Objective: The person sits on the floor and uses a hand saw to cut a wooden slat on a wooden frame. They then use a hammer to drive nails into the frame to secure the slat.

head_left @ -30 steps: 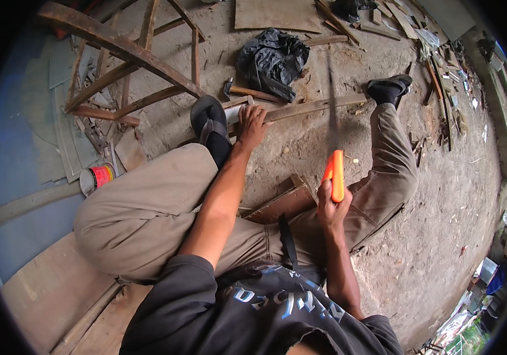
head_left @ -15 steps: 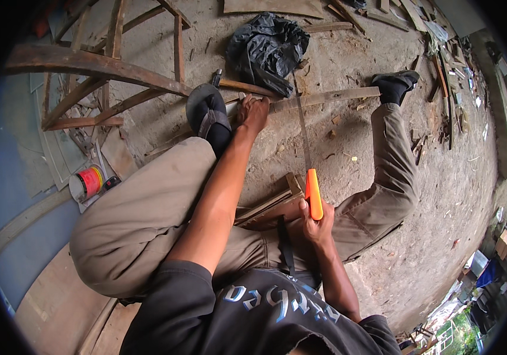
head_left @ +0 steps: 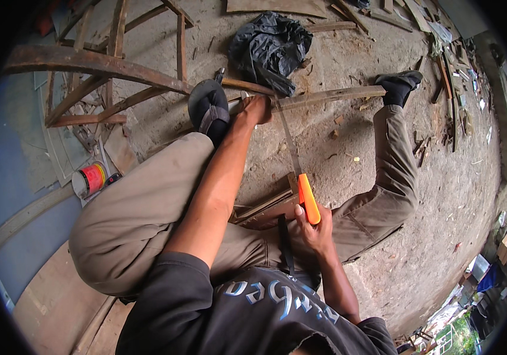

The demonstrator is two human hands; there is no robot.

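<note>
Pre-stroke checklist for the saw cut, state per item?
1. Right hand gripping the orange saw handle: ok.
2. Saw blade reaches the wooden strip: ok.
3. Left hand pressing the strip down beside the blade: ok.
4. Left fingers away from the teeth: cannot tell, hand sits very near.
5. Far end of the strip pinned by the black shoe: ok.
6. Cut line marked: cannot tell.
</note>
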